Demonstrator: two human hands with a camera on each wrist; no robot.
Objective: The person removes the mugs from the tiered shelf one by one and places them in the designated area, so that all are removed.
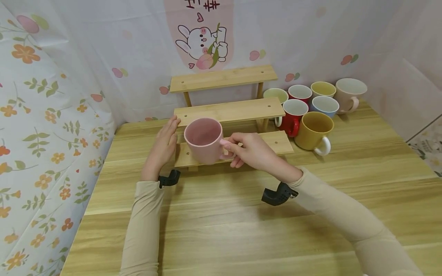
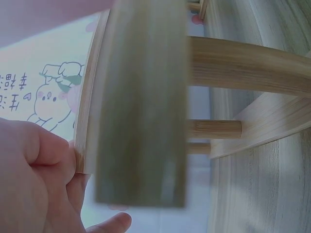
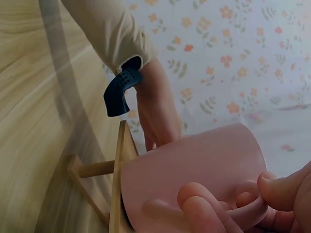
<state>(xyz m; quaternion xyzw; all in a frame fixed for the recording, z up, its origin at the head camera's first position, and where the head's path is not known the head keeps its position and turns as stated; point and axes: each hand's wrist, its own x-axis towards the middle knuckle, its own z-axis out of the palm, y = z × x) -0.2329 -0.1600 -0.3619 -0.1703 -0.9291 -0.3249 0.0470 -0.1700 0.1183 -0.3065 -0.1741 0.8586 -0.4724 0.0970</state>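
A pink mug (image 1: 203, 142) is at the left part of the lowest step of a three-tier wooden shelf (image 1: 229, 112). My right hand (image 1: 253, 151) pinches its handle between thumb and fingers. In the right wrist view the mug's base (image 3: 127, 201) is right at the board, slightly tilted against it. My left hand (image 1: 165, 143) holds the left end of the middle board, and the left wrist view has its thumb and fingers (image 2: 109, 224) about that board's end. The lowest board (image 2: 146, 107) looms blurred in front there.
Right of the shelf stand several mugs: a mustard one (image 1: 312, 132) with a white handle, a red one (image 1: 293, 113), a blue one (image 1: 324, 105) and a large pale pink one (image 1: 348, 94) among them. A patterned cloth (image 1: 51, 115) hangs at the left.
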